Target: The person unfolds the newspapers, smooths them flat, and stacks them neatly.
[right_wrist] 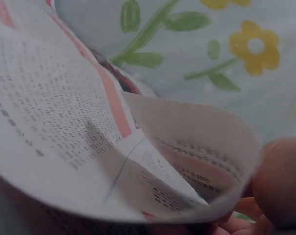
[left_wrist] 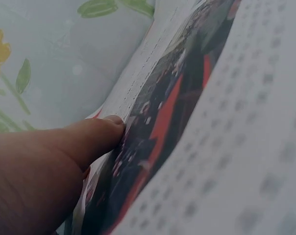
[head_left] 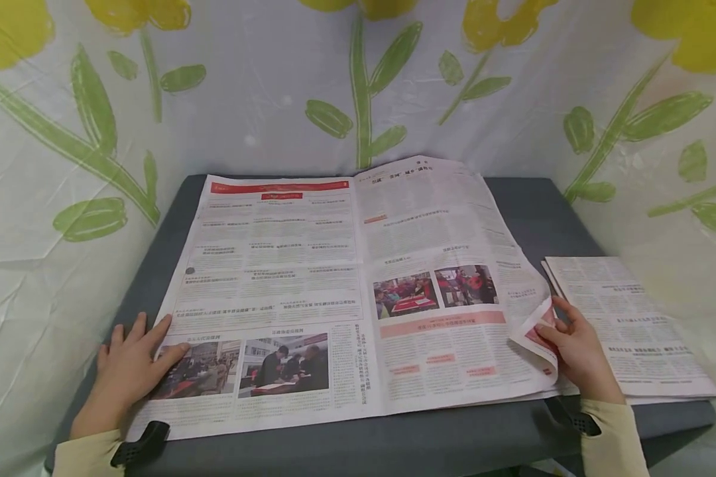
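An open newspaper (head_left: 310,278) lies spread over the dark grey table, its printed text and colour photos facing up. My left hand (head_left: 132,364) rests with spread fingers on its left edge, beside a photo; in the left wrist view the thumb (left_wrist: 96,139) touches the paper. At the right edge my right hand (head_left: 579,344) pinches the lower part of the top page, whose edge curls up and over. That curled page (right_wrist: 197,142) bulges up in the right wrist view, with the fingers (right_wrist: 280,186) at its right side.
A folded stack of newspaper (head_left: 632,324) lies at the right side of the table (head_left: 370,440), close to my right hand. White cloth (head_left: 250,86) with yellow flowers and green leaves surrounds the table at the back and both sides.
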Demonstrator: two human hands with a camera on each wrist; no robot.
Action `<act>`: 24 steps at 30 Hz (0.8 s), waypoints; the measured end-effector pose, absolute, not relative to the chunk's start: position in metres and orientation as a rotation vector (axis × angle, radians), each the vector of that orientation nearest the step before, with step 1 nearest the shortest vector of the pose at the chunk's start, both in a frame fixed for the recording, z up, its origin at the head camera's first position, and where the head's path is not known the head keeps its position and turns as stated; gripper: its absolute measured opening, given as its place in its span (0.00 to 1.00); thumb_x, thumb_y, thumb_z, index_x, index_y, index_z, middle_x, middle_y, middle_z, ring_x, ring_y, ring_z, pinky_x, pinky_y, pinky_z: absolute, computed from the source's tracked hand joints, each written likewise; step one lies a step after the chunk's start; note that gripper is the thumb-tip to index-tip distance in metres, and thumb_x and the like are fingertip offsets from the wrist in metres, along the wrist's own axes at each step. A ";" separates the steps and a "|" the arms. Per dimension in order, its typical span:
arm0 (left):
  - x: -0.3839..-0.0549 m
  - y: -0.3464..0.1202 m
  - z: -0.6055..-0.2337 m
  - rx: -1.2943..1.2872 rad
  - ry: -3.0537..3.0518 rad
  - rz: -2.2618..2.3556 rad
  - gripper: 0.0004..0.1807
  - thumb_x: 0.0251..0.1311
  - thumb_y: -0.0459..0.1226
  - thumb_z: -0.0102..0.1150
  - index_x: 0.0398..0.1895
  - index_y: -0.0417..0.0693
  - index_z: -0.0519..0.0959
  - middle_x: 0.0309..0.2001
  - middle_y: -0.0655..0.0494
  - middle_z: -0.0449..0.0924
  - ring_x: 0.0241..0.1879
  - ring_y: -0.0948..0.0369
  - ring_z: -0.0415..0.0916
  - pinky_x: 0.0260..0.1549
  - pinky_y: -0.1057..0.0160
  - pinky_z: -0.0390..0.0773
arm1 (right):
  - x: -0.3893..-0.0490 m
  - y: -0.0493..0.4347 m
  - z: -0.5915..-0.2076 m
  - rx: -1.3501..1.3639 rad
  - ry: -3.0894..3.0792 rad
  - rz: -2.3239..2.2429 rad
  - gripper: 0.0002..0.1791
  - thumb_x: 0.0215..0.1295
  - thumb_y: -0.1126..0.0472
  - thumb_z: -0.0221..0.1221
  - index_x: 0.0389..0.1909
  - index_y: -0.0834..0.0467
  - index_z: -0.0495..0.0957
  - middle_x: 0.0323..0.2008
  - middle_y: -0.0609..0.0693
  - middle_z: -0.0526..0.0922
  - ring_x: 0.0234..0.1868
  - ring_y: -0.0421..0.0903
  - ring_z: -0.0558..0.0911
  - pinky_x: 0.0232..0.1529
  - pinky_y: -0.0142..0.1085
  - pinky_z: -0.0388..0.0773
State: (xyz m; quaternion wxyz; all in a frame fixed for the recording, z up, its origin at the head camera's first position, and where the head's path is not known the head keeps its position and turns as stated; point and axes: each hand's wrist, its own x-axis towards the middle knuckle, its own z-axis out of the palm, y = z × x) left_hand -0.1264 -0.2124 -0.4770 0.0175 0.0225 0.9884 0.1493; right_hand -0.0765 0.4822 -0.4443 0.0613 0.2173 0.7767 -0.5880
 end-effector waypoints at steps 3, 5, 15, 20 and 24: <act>-0.128 -0.209 -0.480 0.067 3.066 0.484 0.46 0.69 0.61 0.53 0.76 0.36 0.59 0.74 0.19 0.50 0.68 0.14 0.43 0.57 0.15 0.45 | -0.073 0.486 -0.438 0.675 2.373 -1.782 0.48 0.76 0.60 0.57 0.84 0.49 0.35 0.71 0.67 0.65 0.39 0.29 0.80 0.40 0.28 0.84; -0.128 -0.208 -0.479 0.065 3.057 0.485 0.46 0.70 0.60 0.53 0.76 0.34 0.58 0.74 0.20 0.49 0.68 0.14 0.43 0.58 0.15 0.44 | -0.073 0.486 -0.439 0.681 2.366 -1.798 0.49 0.75 0.59 0.58 0.84 0.48 0.35 0.68 0.65 0.66 0.39 0.29 0.80 0.40 0.28 0.84; -0.128 -0.199 -0.482 0.064 3.070 0.545 0.41 0.71 0.52 0.57 0.75 0.33 0.60 0.74 0.20 0.51 0.69 0.14 0.42 0.59 0.14 0.42 | -0.071 0.488 -0.441 0.738 2.288 -1.825 0.49 0.78 0.57 0.54 0.83 0.45 0.27 0.79 0.71 0.48 0.39 0.26 0.78 0.39 0.26 0.81; -0.127 -0.201 -0.486 0.051 3.079 0.561 0.40 0.72 0.52 0.56 0.76 0.36 0.59 0.75 0.22 0.50 0.70 0.14 0.40 0.60 0.15 0.41 | -0.066 0.489 -0.441 0.713 2.307 -1.830 0.50 0.78 0.59 0.54 0.83 0.48 0.25 0.79 0.73 0.47 0.39 0.24 0.78 0.38 0.23 0.80; -0.125 -0.203 -0.488 0.043 3.083 0.578 0.41 0.72 0.54 0.55 0.77 0.37 0.59 0.76 0.22 0.49 0.70 0.15 0.40 0.60 0.15 0.40 | -0.064 0.490 -0.441 0.695 2.323 -1.822 0.50 0.78 0.61 0.54 0.83 0.49 0.26 0.78 0.74 0.49 0.39 0.23 0.78 0.39 0.22 0.81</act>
